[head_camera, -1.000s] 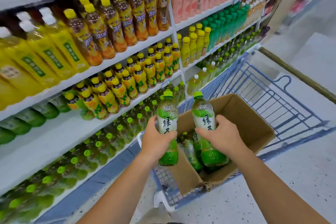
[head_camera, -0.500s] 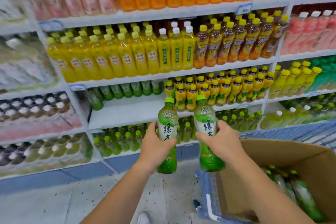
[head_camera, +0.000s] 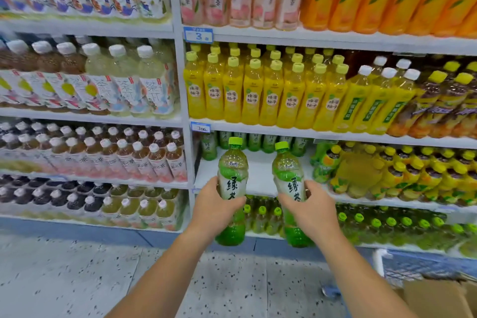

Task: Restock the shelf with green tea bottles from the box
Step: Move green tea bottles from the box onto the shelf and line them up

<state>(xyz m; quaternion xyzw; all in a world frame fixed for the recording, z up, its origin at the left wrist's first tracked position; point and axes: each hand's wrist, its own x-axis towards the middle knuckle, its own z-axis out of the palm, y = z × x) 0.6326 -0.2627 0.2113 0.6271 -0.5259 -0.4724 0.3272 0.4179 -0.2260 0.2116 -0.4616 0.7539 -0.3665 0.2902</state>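
I hold two upright green tea bottles in front of the white shelf (head_camera: 260,175). My left hand (head_camera: 214,212) grips the left bottle (head_camera: 232,170) around its middle. My right hand (head_camera: 312,212) grips the right bottle (head_camera: 290,173) the same way. Both have green caps and white labels with green characters. Several more green tea bottles (head_camera: 254,142) stand at the back of that shelf, with bare white board in front of them. A corner of the cardboard box (head_camera: 438,299) shows at the bottom right.
Yellow drink bottles (head_camera: 258,93) fill the shelf above. Small yellow-capped bottles (head_camera: 387,170) crowd the right half of the same shelf. Green-capped bottles (head_camera: 374,224) line the shelf below. Brown tea bottles (head_camera: 129,157) stand left of the white upright. A blue cart (head_camera: 413,266) is at lower right.
My view has swung left and closer to the shelves, so the box and cart slid to the bottom right corner. Both hands kept their bottles and carried them up towards the half-bare shelf.
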